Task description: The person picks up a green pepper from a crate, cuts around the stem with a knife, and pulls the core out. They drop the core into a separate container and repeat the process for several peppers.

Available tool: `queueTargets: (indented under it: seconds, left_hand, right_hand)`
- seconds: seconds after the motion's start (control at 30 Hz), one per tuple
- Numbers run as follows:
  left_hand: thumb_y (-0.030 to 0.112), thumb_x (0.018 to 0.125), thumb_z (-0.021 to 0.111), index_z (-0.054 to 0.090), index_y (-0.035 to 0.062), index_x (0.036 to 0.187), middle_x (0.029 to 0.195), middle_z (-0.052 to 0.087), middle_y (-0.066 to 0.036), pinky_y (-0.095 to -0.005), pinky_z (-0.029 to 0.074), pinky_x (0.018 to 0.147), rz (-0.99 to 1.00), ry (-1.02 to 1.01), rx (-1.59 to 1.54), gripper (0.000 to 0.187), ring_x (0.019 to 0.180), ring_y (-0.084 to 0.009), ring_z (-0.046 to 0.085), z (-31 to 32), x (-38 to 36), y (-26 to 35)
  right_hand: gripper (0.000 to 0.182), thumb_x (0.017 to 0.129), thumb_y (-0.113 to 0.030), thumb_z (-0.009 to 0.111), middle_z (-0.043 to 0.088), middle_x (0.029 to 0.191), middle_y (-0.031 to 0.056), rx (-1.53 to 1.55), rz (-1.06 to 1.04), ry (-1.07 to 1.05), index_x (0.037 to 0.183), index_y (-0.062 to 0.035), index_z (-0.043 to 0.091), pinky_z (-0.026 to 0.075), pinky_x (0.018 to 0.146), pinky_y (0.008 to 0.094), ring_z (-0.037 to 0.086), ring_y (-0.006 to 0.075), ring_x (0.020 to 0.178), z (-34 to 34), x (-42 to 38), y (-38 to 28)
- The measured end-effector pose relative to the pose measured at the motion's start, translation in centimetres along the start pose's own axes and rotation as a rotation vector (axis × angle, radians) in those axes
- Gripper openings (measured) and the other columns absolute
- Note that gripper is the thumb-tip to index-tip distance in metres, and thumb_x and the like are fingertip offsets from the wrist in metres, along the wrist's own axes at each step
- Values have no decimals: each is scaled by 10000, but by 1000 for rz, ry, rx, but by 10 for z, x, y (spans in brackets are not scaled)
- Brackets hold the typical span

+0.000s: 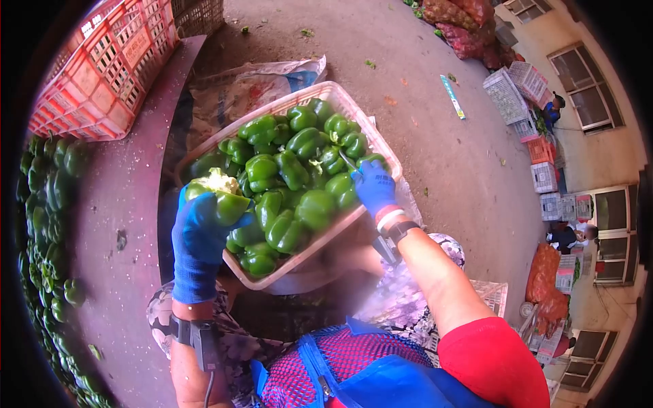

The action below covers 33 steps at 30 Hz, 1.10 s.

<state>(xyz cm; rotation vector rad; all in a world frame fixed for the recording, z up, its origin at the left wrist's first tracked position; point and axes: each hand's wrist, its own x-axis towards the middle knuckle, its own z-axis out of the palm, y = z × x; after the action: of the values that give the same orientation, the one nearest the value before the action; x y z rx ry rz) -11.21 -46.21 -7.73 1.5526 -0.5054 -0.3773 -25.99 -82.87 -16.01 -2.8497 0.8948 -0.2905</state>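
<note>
My left hand (197, 234), in a blue glove, is closed around a green bell pepper (231, 206) at the left side of the crate. The pepper is cut open, and its pale seed core (219, 181) faces up. In my blue-gloved right hand (374, 186) is a small knife (347, 160), its blade pointing up and left over the peppers; most of its handle is hidden by my fingers. Between and beyond my hands, a pale plastic crate (320, 239) in front of my lap is filled with whole green bell peppers (291, 170).
A red and white crate (102, 75) stands on the board (119, 204) at left. Many green peppers (51, 224) lie along the far left. Sacking (231, 95) lies under the crate's far side. Stacked crates (507, 95), filled sacks (462, 27) and other people (554, 109) are at right.
</note>
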Motion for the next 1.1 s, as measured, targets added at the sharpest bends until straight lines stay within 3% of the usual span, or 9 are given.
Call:
queueTargets:
  seconds: [0.2,0.3,0.4,0.47,0.53,0.63,0.7,0.93,1.1]
  left_hand:
    - [427,982,601,582,36,1305,1282,627,-203,-605,505,1000,-161,-1,-468,508,1180,-427,607,9,0,18]
    - [439,988,577,582,55,1314,1300,618,-201,-615,467,1044,-238,67,-726,503,1205,-429,587,9,2,13]
    - [335,1021,537,545,43,1350,1319,605,-181,-544,461,1072,-86,73,-642,440,1230,-340,585,22,4,14]
    - [275,1040,514,502,38,1395,1337,592,-156,-464,473,1072,120,85,-274,427,1238,-277,583,35,4,1]
    - [216,1031,537,382,63,1501,1366,570,-118,-380,495,1051,-98,60,-845,518,1223,-236,594,56,8,17]
    - [185,999,571,352,90,1524,1362,560,-101,-330,508,1015,23,2,-121,576,1223,-209,591,46,14,33]
    - [162,978,593,383,95,1499,1325,567,-90,-305,512,996,-223,-141,-478,566,1207,-193,594,36,18,54]
    - [81,905,716,425,91,1401,1224,567,-61,-342,604,818,-572,-330,-305,575,1018,-180,633,15,18,68]
    - [245,876,796,449,78,1381,1117,619,-54,-284,584,630,-499,-464,-323,636,893,-143,649,13,13,47]
  right_hand:
    - [386,867,-369,720,700,985,243,139,70,-325,1094,-63,662,538,833,483,672,420,948,-22,23,8]
    - [419,890,-381,729,702,910,237,413,41,90,1083,-17,651,542,761,495,684,422,821,-27,18,-32]
    - [342,959,-305,693,675,823,48,1216,54,-391,1164,-39,627,502,526,295,597,114,615,-62,-10,-108]
    - [390,929,-301,743,639,856,18,1703,86,-615,1207,-58,617,463,481,230,548,78,588,-90,-39,-161]
    - [501,914,-289,762,630,861,20,1767,16,-627,1306,-60,552,461,482,226,562,83,603,-93,-49,-189]
    - [765,897,-268,776,628,866,30,1781,114,-782,1515,-82,363,475,508,235,574,88,623,-73,-31,-179]
    - [874,882,-246,774,630,1000,39,1767,-27,-795,1572,-77,266,510,674,241,607,93,800,-90,-25,-172]
    - [931,848,-240,770,524,1422,105,1440,-451,-722,1605,-83,251,403,1071,341,495,170,1275,-100,-18,-161]
    - [949,827,-414,790,355,1597,152,1396,-557,-835,1551,-3,334,265,1195,387,341,243,1460,-110,-6,-158]
